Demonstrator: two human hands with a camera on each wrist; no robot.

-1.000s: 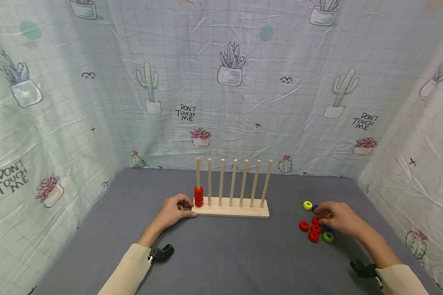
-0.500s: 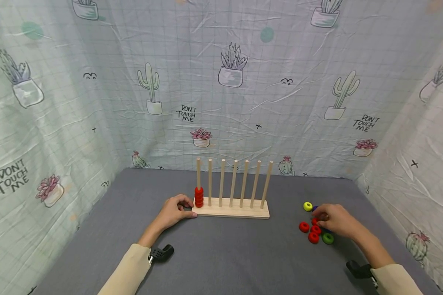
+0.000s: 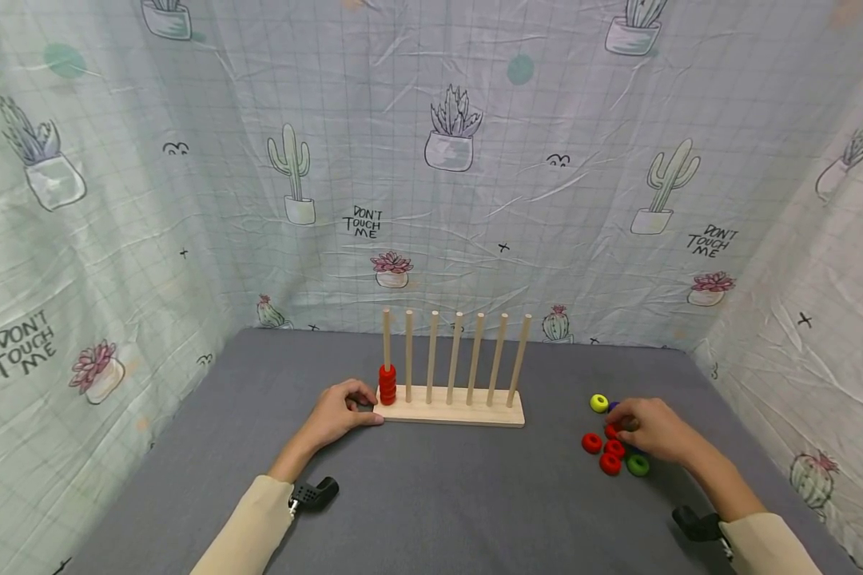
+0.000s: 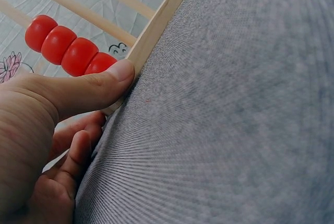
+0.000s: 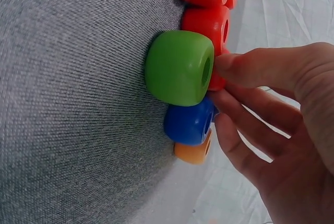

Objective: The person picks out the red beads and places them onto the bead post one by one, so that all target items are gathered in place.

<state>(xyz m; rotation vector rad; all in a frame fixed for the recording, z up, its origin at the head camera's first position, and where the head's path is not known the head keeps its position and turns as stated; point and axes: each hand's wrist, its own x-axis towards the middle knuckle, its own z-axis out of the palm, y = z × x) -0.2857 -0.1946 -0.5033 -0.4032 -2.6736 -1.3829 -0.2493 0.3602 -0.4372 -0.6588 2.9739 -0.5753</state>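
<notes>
My left hand (image 3: 336,414) grips the left end of a wooden peg rack (image 3: 449,413). Its thumb (image 4: 99,88) lies along the rack's edge, the other fingers curled at the end. On the leftmost peg sits a stack of red beads (image 3: 387,385); the other pegs are bare. Over a loose group of beads at the right, my right hand (image 3: 656,431) pinches a red bead (image 5: 216,80) between thumb and fingers. Close by in the right wrist view are a green bead (image 5: 178,67), a blue bead (image 5: 189,124) and an orange bead (image 5: 192,152), partly hidden by one another.
More red beads (image 3: 610,464) lie left of my right hand, a yellow bead (image 3: 599,403) beyond them. A grey cloth (image 3: 460,495) covers the table. Hanging fabric with cactus prints (image 3: 503,200) encloses the back and sides.
My right hand has shifted slightly left, its thumb and fingers closing on a red bead among the loose ones. My left hand stays at the rack's end.
</notes>
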